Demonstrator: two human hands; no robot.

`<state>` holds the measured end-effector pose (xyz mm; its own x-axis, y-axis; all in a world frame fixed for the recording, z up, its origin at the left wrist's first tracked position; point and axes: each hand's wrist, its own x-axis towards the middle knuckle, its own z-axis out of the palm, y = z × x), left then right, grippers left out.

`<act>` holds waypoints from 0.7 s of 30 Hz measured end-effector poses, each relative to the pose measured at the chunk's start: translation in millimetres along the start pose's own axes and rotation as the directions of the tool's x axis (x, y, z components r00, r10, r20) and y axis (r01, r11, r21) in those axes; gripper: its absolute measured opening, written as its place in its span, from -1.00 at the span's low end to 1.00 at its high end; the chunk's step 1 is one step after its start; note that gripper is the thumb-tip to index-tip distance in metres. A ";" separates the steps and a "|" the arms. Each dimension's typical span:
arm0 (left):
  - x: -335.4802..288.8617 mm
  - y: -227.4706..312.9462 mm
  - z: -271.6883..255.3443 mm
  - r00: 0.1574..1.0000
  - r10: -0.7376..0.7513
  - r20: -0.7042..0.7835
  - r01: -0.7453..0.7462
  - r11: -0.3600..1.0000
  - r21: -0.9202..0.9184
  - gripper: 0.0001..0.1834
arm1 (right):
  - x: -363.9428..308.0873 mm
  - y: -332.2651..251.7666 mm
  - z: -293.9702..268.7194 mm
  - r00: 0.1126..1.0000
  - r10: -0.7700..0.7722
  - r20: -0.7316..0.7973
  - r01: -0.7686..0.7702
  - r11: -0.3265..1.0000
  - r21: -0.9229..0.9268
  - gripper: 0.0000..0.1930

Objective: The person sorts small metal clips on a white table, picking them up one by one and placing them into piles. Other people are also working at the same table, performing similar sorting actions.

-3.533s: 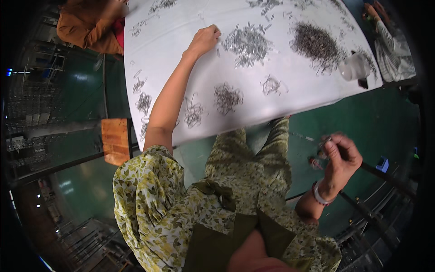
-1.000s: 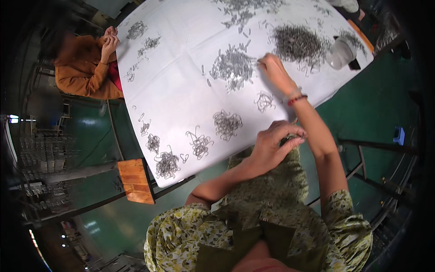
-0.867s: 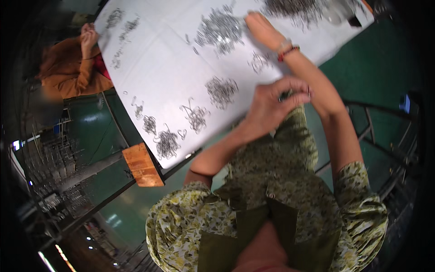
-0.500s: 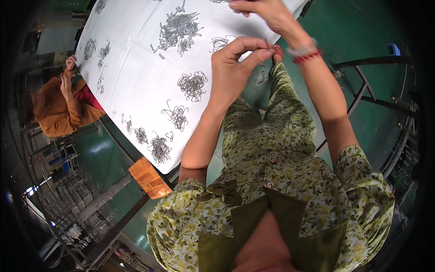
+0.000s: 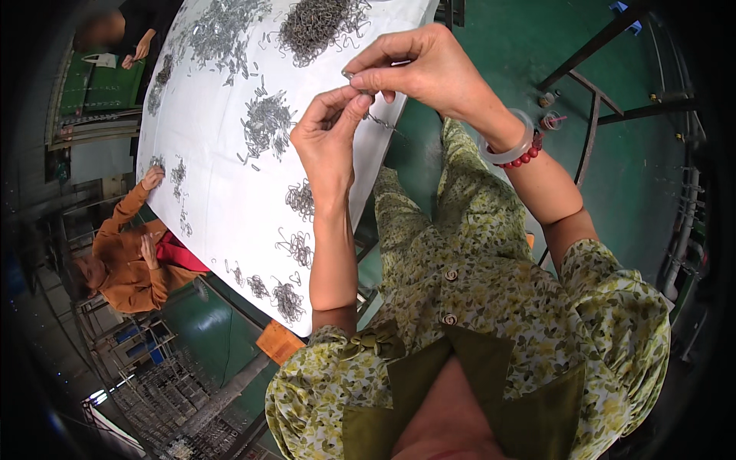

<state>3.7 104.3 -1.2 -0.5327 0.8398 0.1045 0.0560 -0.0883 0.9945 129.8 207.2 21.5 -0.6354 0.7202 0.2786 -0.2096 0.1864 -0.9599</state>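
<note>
My left hand point(image 5: 331, 134) is closed in a pinch above the near edge of the white-covered table. A thin metal chain point(image 5: 381, 123) trails from its fingertips toward the right. Just above, my right hand point(image 5: 429, 73) pinches a small grey metal piece point(image 5: 348, 75), its exact shape too small to make out. Both sets of fingertips nearly touch. Beside my left hand lies a pile of small flat grey metal pieces point(image 5: 267, 123). A large heap of dark wire hooks point(image 5: 313, 29) sits beyond my hands.
Smaller piles of wire hooks point(image 5: 287, 301) dot the white tabletop point(image 5: 222, 165). Across it, a person in a brown jacket point(image 5: 130, 268) reaches onto the table; another person's hand point(image 5: 138, 52) shows farther off. A dark metal frame point(image 5: 594, 100) stands at right.
My right hand has come back from the table to my left hand, now with a small metal piece. The view has shifted, and the brown-jacketed person's hand has moved onto the table.
</note>
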 end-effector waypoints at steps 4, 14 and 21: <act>-0.5 3.5 2.1 1.000 0.011 0.020 -0.014 0.988 0.157 -0.88 | -2.5 -2.5 -6.2 1.000 0.015 -0.020 -0.016 0.998 -0.065 -0.82; 18.4 -29.5 2.1 0.985 -0.141 0.099 0.157 0.971 -0.180 -0.87 | -17.7 -3.6 -6.5 0.989 0.137 -0.061 -0.144 0.981 -0.132 -0.88; 152.7 -115.2 5.0 0.998 -0.001 0.062 -0.049 0.591 0.805 -0.77 | -18.9 -4.6 -1.6 0.979 0.153 -0.138 -0.166 0.982 -0.087 -0.86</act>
<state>-79.9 245.5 -99.8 -0.4797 0.8714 0.1030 0.7390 0.3379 0.5828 143.9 193.7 20.6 -0.5511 0.8256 0.1213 -0.0361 0.1216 -0.9919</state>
